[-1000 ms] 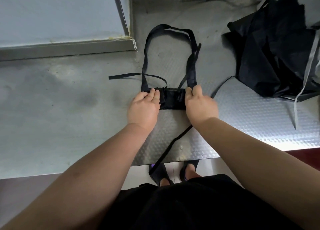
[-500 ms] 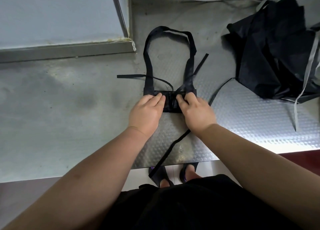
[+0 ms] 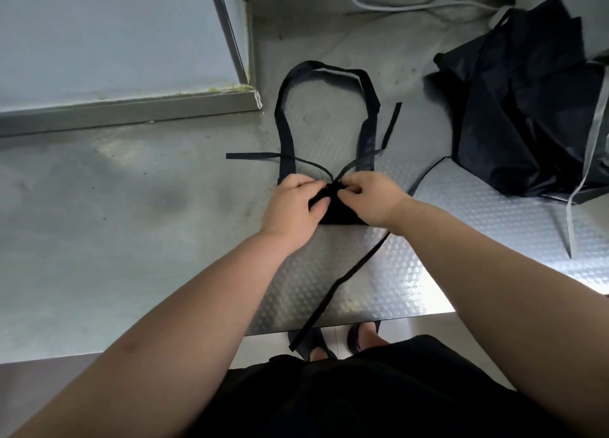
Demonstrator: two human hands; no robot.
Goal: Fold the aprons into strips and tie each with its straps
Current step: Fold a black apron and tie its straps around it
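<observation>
One loose strap (image 3: 342, 279) runs from the table (image 3: 395, 292) edge up to the folded apron (image 3: 339, 214), a short bundle lying crosswise between both hands. The left hand (image 3: 293, 207) grips its left end; the right hand (image 3: 374, 200) pinches the thin straps (image 3: 306, 161) crossing at its far edge, the neck loop (image 3: 286, 131) stretching away beyond.

Forearms forward, left hand (image 3: 291, 207) and right hand (image 3: 372, 200) close together, fingers (image 3: 320, 203) curled (pinching the apron (image 3: 339, 214))

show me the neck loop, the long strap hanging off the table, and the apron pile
neck loop (image 3: 286, 134): head view, its left band
long strap (image 3: 349, 271): head view, its middle stretch
apron pile (image 3: 527, 108): head view, middle of the dark fabric
</observation>
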